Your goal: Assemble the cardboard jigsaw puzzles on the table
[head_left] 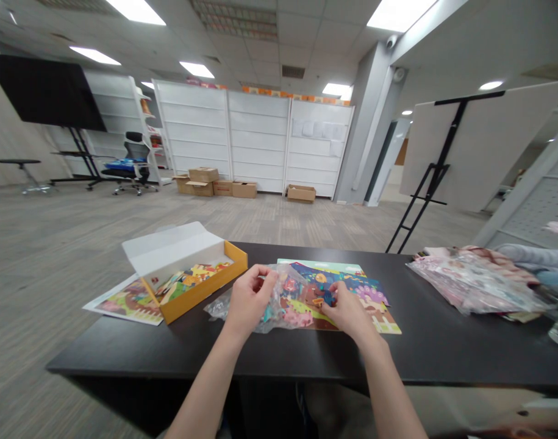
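My left hand [250,297] is closed on the edge of a see-through plastic bag [279,311] with pink and teal pieces in it. My right hand [347,310] pinches a small dark blue piece [328,297] between thumb and fingers; its exact shape is too small to tell. Both hands are over a colourful picture board [391,323] with farm and sea scenes, which lies flat on the black table [443,347]. Part of the board is hidden by the bag and my hands.
An open yellow box [205,292] with a white lid and colourful pieces stands at the left, partly over a printed sheet [123,302]. Bagged pink fabric items [475,283] lie at the right. Cardboard boxes [203,177] and an easel-like stand [425,198] are beyond the table.
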The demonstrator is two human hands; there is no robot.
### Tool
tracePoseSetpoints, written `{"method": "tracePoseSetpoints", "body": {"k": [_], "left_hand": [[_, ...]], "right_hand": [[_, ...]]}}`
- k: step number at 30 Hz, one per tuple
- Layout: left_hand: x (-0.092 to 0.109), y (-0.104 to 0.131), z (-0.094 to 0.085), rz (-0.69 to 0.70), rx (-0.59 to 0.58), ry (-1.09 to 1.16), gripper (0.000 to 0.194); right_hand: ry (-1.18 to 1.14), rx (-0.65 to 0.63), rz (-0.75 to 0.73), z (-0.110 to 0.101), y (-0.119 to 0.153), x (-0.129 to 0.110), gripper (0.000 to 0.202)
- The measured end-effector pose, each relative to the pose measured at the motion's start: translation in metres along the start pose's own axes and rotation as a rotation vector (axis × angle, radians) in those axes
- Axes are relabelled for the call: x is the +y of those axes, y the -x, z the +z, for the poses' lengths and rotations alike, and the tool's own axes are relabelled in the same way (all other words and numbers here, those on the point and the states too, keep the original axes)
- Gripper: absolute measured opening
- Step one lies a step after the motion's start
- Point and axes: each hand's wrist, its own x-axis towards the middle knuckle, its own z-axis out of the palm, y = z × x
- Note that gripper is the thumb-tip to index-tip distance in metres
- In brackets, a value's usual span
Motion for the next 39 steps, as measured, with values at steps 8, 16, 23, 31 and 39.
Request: {"method": "tracePoseSetpoints", "body": {"k": [8,16,23,31,39], "left_hand": [[0.000,0.000,0.005,0.022,0.006,0.004,0.028],[0.002,-0.001,0.003,0.008,0.019,0.029,0.027],[0.000,-0.001,0.000,0.003,0.014,0.007,0.029],[-0.002,-0.001,0.001,0.008,0.004,-0.005,0.029],[0.001,-0.001,0.001,-0.002,0.017,0.021,0.031]], "right_hand": [[-0.037,-0.035,-0.087,-0.001,-0.004,0.003,0.032],[-0.464,-0.048,-0.195,-0.011,-0.003,0.010,0.040],[-0.737,-0.165,-0.042,-0.029,0.005,0.011,0.056],[-0.763,-0.225,-0.061,-0.027,0.003,0.017,0.052],[-0.749,-0.128,-0.121,-0.027,0.000,0.026,0.046]]}}
